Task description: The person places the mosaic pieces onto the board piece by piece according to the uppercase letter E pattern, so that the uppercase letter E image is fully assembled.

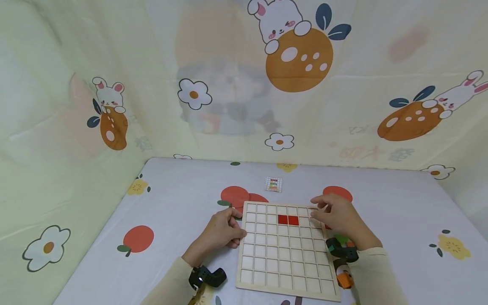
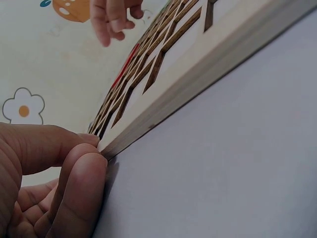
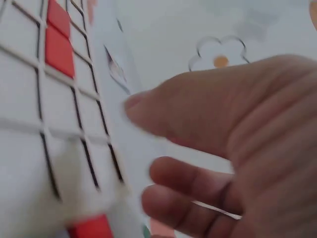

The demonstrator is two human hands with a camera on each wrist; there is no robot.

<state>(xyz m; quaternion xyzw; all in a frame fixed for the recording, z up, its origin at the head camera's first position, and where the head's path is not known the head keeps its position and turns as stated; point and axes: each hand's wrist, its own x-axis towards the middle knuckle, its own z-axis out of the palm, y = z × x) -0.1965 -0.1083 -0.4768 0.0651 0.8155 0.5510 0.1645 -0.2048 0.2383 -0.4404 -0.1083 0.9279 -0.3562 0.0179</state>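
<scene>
A square wooden grid board [image 1: 289, 292] with rows of white cells lies on the table. Two red square tiles [image 1: 287, 220] sit side by side in a row near its far edge. At the board's left edge, my left hand [image 1: 221, 228] holds the rim between thumb and curled fingers, also seen close in the left wrist view [image 2: 54, 173]. My right hand [image 1: 337, 214] hovers by the far right corner, its fingers loosely bent and apart. Nothing shows between the thumb and fingers of that hand [image 3: 233, 134] in the right wrist view.
Beyond the board lies a small card [image 1: 273, 184] with a coloured grid pattern. Along the board's right side are orange [image 1: 345, 279] and green pieces [image 1: 340, 239], partly hidden by my right wrist. A printed cloth [image 1: 87, 190] hangs at the left and back.
</scene>
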